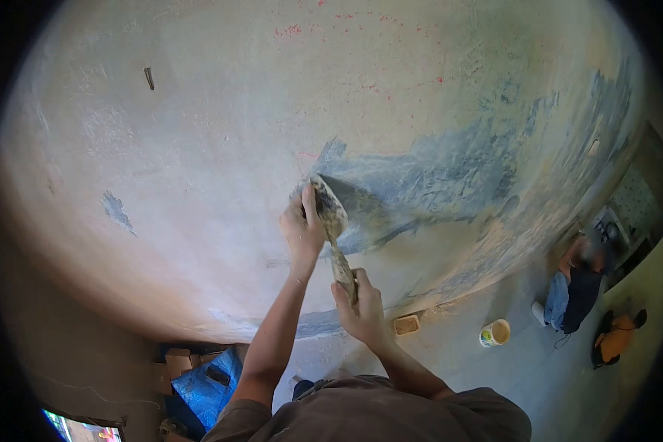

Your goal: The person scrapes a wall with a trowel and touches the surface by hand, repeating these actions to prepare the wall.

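Head view: right of a blue sheet point(201, 390), my left hand point(302, 228) touches the blade of a trowel point(333, 212), though I cannot tell whether it grips. The trowel is at the wall point(199, 147), by the left end of a grey patch point(435, 173), with my right hand point(361, 306) clamped round its handle; farther right, a tray point(407, 325) and a bucket point(495, 334) sit on the floor point(442, 361).

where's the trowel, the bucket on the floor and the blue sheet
Trowel point(334, 216): head view, on the lower part of the blade.
Bucket point(487, 338): head view, on the outer side wall.
Blue sheet point(203, 394): head view, on the sheet's surface, below the dark object lying on it.
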Tool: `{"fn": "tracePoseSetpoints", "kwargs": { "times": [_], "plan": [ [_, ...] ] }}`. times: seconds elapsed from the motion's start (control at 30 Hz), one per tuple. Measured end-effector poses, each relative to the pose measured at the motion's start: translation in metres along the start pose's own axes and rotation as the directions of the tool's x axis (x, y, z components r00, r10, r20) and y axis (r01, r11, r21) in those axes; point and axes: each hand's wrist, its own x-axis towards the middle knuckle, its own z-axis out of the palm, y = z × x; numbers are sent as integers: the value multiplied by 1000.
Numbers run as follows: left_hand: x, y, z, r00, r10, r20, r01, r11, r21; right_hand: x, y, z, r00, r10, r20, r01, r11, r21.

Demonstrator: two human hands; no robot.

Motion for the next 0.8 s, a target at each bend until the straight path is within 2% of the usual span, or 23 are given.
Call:
{"fn": "tracePoseSetpoints", "kwargs": {
  "times": [0.1,0.17,0.23,0.3,0.33,0.43,0.53,0.63,0.73,0.8],
  "plan": [
    [-15,1,9,997,-77,24,78,997,-23,-18,16,-5,978,-158,-134,153,987,-47],
    [-19,5,17,995,-86,41,86,996,-14,-25,27,-10,983,-101,-151,96,995,-36],
    [-20,7,23,983,-49,176,44,999,33,-28,24,-17,980,-48,-191,39,998,-55],
    [-20,17,27,961,-12,277,-3,999,52,-23,24,-26,967,-91,-239,70,993,-95],
    [-20,21,26,924,-75,375,47,995,84,-20,25,-30,958,-114,-261,87,990,-114],
    [-23,14,26,903,-63,424,50,998,43,-13,29,-34,931,-239,-275,204,967,-151],
    [-30,20,21,835,-226,501,320,941,-109,-13,27,-34,932,-231,-278,200,970,-138],
    [-25,11,22,894,-54,444,48,999,25,-11,27,-30,928,-241,-283,209,968,-137],
    [-1,29,28,918,188,350,-209,978,22,5,1,-32,930,-220,-294,201,975,-93],
    [19,57,30,919,132,372,-139,990,-8,18,-19,-35,923,-217,-318,199,976,-90]
  ]
}}
